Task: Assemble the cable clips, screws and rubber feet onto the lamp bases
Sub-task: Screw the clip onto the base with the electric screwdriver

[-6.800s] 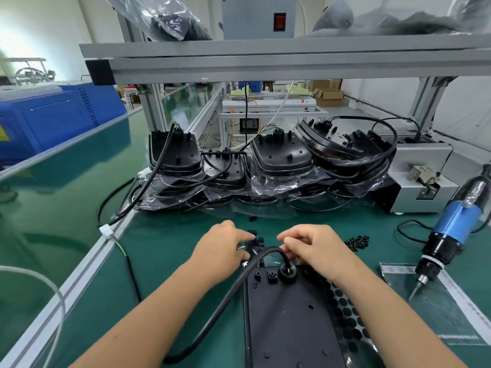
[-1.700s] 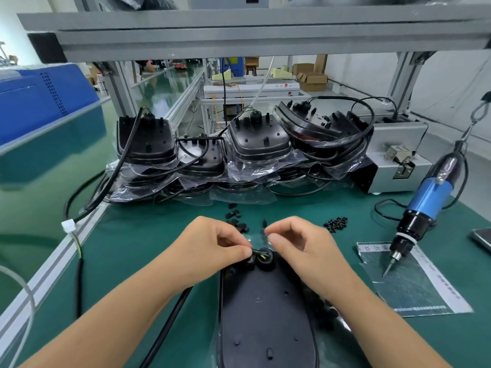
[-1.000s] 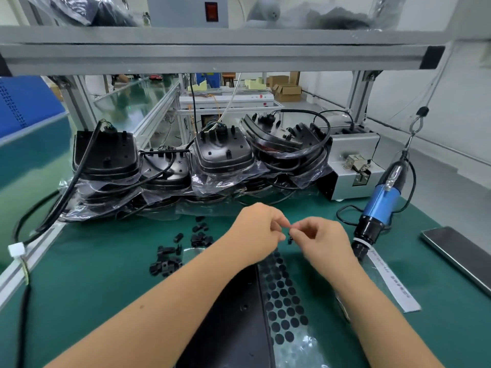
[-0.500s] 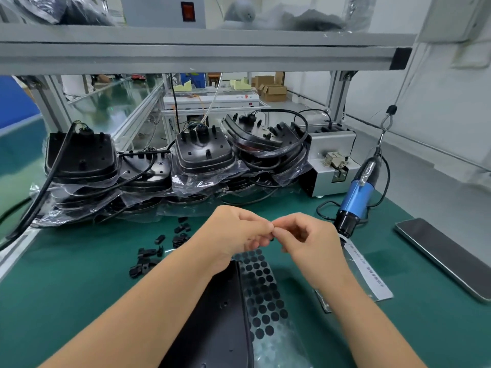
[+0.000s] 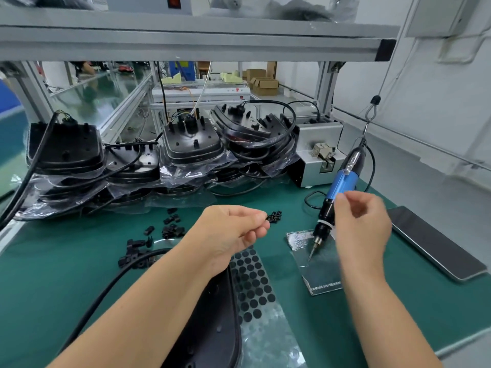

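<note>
Nothing here can be read. The clear bag (image 5: 316, 264) just left of the right hand (image 5: 360, 224) carries a strip of white print along its near edge and a patch near its far edge, both too blurred to make out.

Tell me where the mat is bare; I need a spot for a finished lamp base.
Bare green mat lies left of the black cable, below the cable clips. A smaller patch sits between the rubber feet sheet and the clear bag. The back is crowded with bagged lamp bases; the phone fills the right.
</note>
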Tool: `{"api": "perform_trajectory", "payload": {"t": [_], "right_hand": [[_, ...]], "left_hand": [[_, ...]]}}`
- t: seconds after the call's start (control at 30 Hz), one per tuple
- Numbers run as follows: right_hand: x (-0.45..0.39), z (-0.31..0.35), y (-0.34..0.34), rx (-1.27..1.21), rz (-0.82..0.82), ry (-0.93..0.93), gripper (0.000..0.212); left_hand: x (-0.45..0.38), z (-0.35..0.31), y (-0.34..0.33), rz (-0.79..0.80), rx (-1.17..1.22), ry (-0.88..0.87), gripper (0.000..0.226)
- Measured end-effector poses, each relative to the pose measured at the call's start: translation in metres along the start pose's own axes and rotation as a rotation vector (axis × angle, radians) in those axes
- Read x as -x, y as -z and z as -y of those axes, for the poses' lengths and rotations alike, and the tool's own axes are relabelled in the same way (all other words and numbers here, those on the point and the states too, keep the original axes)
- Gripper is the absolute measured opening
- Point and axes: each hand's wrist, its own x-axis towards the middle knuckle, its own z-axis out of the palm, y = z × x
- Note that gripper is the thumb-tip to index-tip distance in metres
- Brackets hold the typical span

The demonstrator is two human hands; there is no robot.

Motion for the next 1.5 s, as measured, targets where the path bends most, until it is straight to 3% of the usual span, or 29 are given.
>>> {"api": "perform_trajectory", "payload": {"t": [0.13, 0.23, 0.47, 0.6, 0.8, 1.27, 1.5], "right_hand": [[-0.024, -0.018, -0.006, 0.001, -0.046, -0.305, 0.034], [-0.032, -0.026, -0.015, -0.1, 0.056, -0.486, 0.052], [-0.033, -0.009, -0.028, -0.64, 0.313, -0.689, 0.022], [-0.018, 0.023, -0.038, -0.95, 0.407, -0.644, 0.012], [0.006, 0.071, -0.043, -1.199, 0.481, -0.454, 0.017], [0.03, 0.081, -0.049, -1.242, 0.465, -0.431, 0.012], [0.04, 0.082, -0.051, -1.214, 0.409, -0.44, 0.022]], "left_hand": [[0.001, 0.001, -0.003, 0.012, 0.086, 0.035, 0.009], [0.003, 0.003, -0.006, 0.017, 0.105, 0.049, 0.01], [0.012, 0.005, -0.013, -0.029, 0.193, 0.073, 0.01], [0.017, 0.006, -0.008, -0.112, 0.287, 0.055, 0.012], [0.033, 0.0, 0.013, -0.058, 0.592, -0.013, 0.017], [0.054, 0.003, 0.023, -0.001, 0.643, -0.128, 0.018], [0.056, 0.012, 0.021, -0.161, 0.48, -0.366, 0.014]]}}
